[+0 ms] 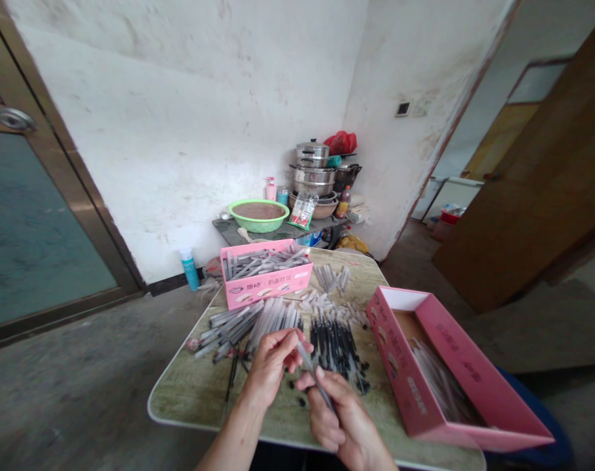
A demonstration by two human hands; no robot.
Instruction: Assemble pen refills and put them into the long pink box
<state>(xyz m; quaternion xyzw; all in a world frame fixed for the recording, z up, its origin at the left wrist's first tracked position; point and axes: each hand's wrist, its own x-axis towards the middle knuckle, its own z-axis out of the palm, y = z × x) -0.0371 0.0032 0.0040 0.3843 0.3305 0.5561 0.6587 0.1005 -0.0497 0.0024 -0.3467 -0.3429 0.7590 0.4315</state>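
A pen (pixel 307 360) with a pale, translucent barrel slants between my hands above the table. My right hand (pixel 333 407) is wrapped round its lower part. At the upper end, the thumb and fingers of my left hand (pixel 276 356) close in a pinch; any small part between them is hidden. Behind my hands lie a row of black-ended refills (pixel 334 347) and a bunch of clear pen barrels (pixel 274 320). Greyish pens (pixel 233 327) are heaped to the left. Small white caps (pixel 320 302) lie farther back, and tiny black plugs (pixel 297 384) are scattered near my fingers.
A pink box (pixel 271 288) full of pens stands at the back of the table (pixel 194 386). On the right, a larger pink box (pixel 400 386) holds clear pieces. Beyond are a green basin (pixel 261 226) and stacked pots (pixel 313 173) on a low stand.
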